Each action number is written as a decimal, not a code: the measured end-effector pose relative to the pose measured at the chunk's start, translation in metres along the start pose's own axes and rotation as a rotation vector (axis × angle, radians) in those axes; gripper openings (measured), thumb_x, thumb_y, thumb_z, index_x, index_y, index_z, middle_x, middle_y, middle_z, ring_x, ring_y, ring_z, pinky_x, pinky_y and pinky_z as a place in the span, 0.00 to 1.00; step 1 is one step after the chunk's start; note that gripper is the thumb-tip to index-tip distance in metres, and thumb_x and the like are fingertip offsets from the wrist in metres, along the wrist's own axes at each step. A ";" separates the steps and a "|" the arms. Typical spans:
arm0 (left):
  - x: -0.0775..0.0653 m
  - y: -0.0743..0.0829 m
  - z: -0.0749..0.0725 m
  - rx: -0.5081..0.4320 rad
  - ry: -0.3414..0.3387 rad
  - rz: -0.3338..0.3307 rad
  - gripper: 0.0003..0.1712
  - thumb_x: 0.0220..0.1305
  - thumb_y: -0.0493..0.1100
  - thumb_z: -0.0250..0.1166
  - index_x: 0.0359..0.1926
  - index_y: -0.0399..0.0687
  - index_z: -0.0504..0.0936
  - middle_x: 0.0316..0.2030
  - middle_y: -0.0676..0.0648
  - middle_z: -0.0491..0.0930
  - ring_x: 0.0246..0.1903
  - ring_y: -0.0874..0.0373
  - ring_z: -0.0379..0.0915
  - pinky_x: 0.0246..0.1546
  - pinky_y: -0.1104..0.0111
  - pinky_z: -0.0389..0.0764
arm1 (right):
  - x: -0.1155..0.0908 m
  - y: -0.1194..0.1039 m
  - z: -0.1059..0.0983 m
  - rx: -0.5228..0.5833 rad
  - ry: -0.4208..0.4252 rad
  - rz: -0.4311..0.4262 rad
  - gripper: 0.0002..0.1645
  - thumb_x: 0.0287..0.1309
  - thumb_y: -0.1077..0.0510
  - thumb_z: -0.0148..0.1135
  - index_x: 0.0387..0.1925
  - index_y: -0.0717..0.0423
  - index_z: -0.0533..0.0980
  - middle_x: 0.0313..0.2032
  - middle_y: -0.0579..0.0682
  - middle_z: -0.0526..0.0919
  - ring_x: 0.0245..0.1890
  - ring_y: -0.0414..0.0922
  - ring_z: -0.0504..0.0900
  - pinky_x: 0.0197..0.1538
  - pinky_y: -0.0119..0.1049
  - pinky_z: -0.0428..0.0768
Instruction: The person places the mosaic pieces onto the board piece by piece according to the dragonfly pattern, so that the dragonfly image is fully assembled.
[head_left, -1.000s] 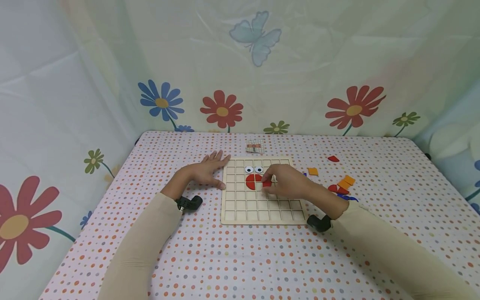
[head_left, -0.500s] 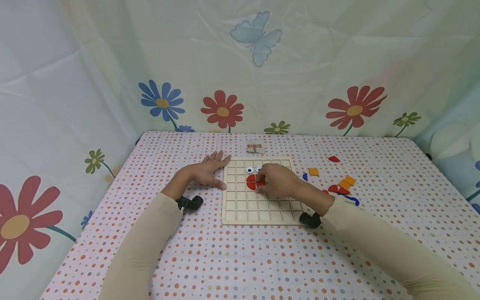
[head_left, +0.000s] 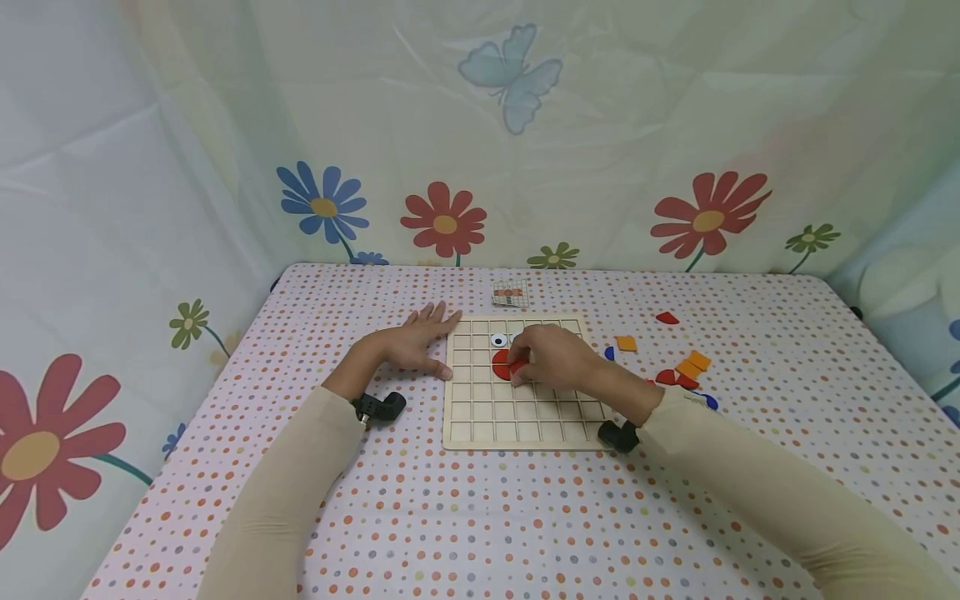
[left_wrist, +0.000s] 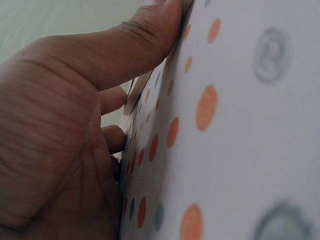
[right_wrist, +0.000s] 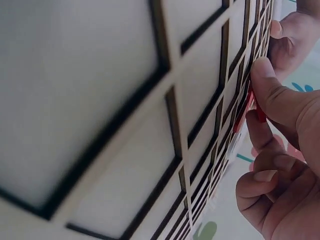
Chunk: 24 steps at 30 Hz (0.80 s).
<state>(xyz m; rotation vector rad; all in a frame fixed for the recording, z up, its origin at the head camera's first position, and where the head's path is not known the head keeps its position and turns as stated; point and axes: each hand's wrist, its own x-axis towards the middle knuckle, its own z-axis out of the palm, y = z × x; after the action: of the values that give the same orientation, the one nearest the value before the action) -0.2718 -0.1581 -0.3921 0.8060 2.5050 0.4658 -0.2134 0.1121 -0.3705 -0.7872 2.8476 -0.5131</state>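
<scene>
A light wooden grid board (head_left: 528, 432) lies on the table. My left hand (head_left: 412, 345) rests at its left edge, fingers spread and thumb against the side. Over the middle of the grid, my right hand (head_left: 558, 358) pinches a small red piece (right_wrist: 260, 114) between thumb and index finger, close to the board. Other red curved pieces (head_left: 500, 367) sit in cells just left of those fingertips. Above them is a googly eye piece (head_left: 498, 340); a second eye is mostly covered by the right hand. The left wrist view shows the thumb (left_wrist: 135, 47) at the board's edge.
Behind the board lies a small picture card (head_left: 510, 292). Right of it are loose pieces: an orange square (head_left: 626, 343), a blue piece (head_left: 610, 353), a red piece (head_left: 667, 318), and a cluster with orange squares (head_left: 693, 364) and red pieces near the right sleeve.
My right hand has moved left with the red piece, up to the red pieces in the grid, covering most of the right eye. The left hand has stayed still.
</scene>
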 end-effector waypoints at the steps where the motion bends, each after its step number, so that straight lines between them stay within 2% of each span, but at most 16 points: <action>1: 0.000 0.000 0.000 0.001 0.000 0.000 0.63 0.58 0.61 0.69 0.79 0.54 0.36 0.78 0.41 0.25 0.77 0.44 0.16 0.77 0.49 0.25 | 0.001 0.001 0.000 0.009 -0.002 -0.004 0.14 0.49 0.51 0.76 0.37 0.51 0.85 0.34 0.43 0.84 0.35 0.41 0.78 0.43 0.37 0.78; 10: 0.000 -0.001 0.001 0.010 0.001 0.000 0.63 0.58 0.62 0.68 0.79 0.55 0.35 0.78 0.42 0.24 0.77 0.45 0.15 0.77 0.50 0.26 | 0.000 0.005 -0.001 0.040 -0.013 0.017 0.16 0.50 0.48 0.76 0.36 0.52 0.82 0.33 0.44 0.85 0.32 0.40 0.79 0.39 0.36 0.78; 24: 0.001 -0.002 0.001 0.025 0.007 -0.015 0.62 0.59 0.62 0.68 0.79 0.55 0.35 0.78 0.42 0.24 0.77 0.46 0.16 0.77 0.50 0.27 | 0.000 0.004 -0.002 -0.010 -0.013 0.009 0.13 0.49 0.48 0.76 0.33 0.51 0.83 0.30 0.43 0.84 0.32 0.40 0.78 0.36 0.34 0.77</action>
<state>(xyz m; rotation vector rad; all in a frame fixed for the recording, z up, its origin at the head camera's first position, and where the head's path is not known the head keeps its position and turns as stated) -0.2726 -0.1583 -0.3944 0.7962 2.5260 0.4337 -0.2159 0.1154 -0.3701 -0.7758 2.8428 -0.4915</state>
